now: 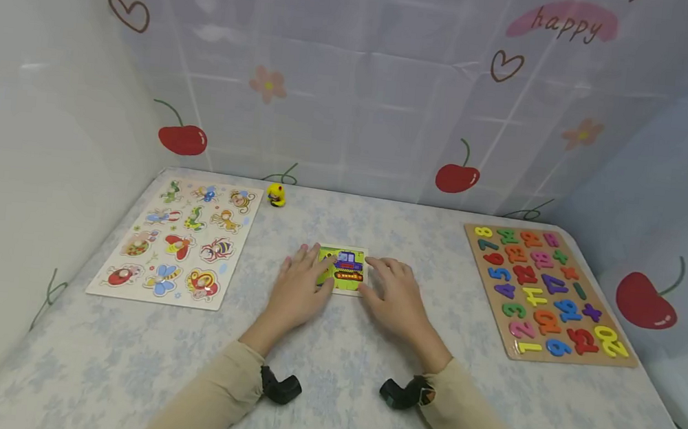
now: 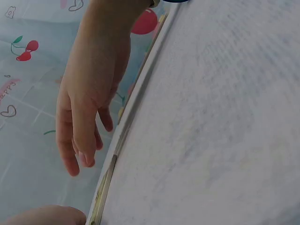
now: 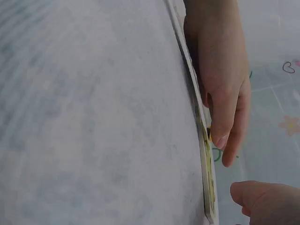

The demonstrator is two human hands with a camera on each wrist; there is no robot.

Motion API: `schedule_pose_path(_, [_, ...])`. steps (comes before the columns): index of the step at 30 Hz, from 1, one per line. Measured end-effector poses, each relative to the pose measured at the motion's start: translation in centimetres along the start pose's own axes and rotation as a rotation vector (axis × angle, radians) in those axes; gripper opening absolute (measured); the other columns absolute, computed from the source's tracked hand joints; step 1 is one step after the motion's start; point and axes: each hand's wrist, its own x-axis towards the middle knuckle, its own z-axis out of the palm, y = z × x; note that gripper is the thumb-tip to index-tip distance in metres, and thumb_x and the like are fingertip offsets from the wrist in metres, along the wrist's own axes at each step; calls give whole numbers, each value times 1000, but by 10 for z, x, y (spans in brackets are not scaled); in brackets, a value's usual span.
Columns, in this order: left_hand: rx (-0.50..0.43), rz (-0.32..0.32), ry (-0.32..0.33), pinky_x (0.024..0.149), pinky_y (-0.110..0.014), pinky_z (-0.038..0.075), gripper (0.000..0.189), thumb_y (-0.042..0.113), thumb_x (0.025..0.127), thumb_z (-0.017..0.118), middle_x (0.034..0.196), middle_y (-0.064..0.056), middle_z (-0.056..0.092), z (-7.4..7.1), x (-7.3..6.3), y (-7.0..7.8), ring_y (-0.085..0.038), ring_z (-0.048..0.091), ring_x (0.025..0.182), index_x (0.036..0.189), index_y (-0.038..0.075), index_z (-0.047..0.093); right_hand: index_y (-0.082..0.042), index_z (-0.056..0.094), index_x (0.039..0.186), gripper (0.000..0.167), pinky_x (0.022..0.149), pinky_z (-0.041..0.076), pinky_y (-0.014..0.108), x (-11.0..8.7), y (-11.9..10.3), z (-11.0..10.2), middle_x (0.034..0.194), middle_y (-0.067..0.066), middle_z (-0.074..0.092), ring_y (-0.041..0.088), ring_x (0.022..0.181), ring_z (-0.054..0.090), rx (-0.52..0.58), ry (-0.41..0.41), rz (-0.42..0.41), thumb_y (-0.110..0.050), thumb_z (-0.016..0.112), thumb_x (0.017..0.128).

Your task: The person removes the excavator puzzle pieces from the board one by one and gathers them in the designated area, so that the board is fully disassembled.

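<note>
A small square puzzle board (image 1: 348,277) with a blue and purple vehicle picture lies flat on the table between the two hands. My left hand (image 1: 300,283) is at its left side, palm down, with its index finger and thumb over the board's left edge. At the right side my right hand (image 1: 395,292) has loosely spread fingers, their tips beside the board's right edge. The left wrist view shows the right hand (image 2: 89,89) hanging loosely with nothing in it. In the right wrist view the left hand (image 3: 222,89) is close to the board (image 3: 208,183); whether it touches is unclear.
An insect puzzle board (image 1: 154,251) lies on the left of the table (image 1: 327,392). A number puzzle board (image 1: 516,328) lies on the right. Near the back edge stands a small yellow toy figure (image 1: 276,195). A printed curtain (image 1: 352,125) hangs behind.
</note>
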Motion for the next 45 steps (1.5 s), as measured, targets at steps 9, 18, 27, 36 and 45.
schedule_pose_path(9, [32, 46, -7, 125, -56, 12, 43, 43, 102, 46, 163, -4, 30, 3, -4, 0, -30, 16, 155, 144, 33, 53, -22, 62, 135, 42, 77, 37, 36, 5, -1, 14, 112, 2, 59, 23, 93, 43, 6, -27, -20, -37, 63, 96])
schedule_pose_path(18, [66, 52, 6, 124, -55, 16, 41, 42, 102, 47, 161, -4, 35, 3, -5, 0, -29, 20, 154, 142, 33, 55, -21, 62, 135, 42, 74, 34, 34, 8, 2, 19, 116, 1, 60, 20, 92, 43, -17, -38, -18, -37, 62, 96])
schedule_pose_path(27, [71, 61, 12, 123, -56, 19, 40, 41, 102, 50, 160, -6, 37, 1, -5, 1, -32, 23, 152, 141, 31, 57, -15, 64, 129, 40, 87, 41, 40, 13, 1, 19, 118, 4, 60, 22, 101, 47, 57, -60, 16, -32, 66, 93])
schedule_pose_path(36, [60, 55, 12, 123, -55, 20, 39, 40, 101, 51, 159, -6, 39, 1, -6, 2, -34, 27, 151, 139, 31, 59, -15, 62, 121, 32, 85, 43, 37, 17, -3, 19, 111, 2, 63, 21, 101, 48, 158, -60, 50, -23, 70, 92])
schedule_pose_path(45, [58, 53, 15, 124, -55, 20, 40, 42, 101, 50, 159, -5, 38, 2, -6, -1, -34, 27, 151, 140, 33, 57, -19, 64, 111, 14, 70, 43, 31, 14, 1, 8, 100, 1, 67, 18, 79, 51, 352, -40, 79, -20, 65, 97])
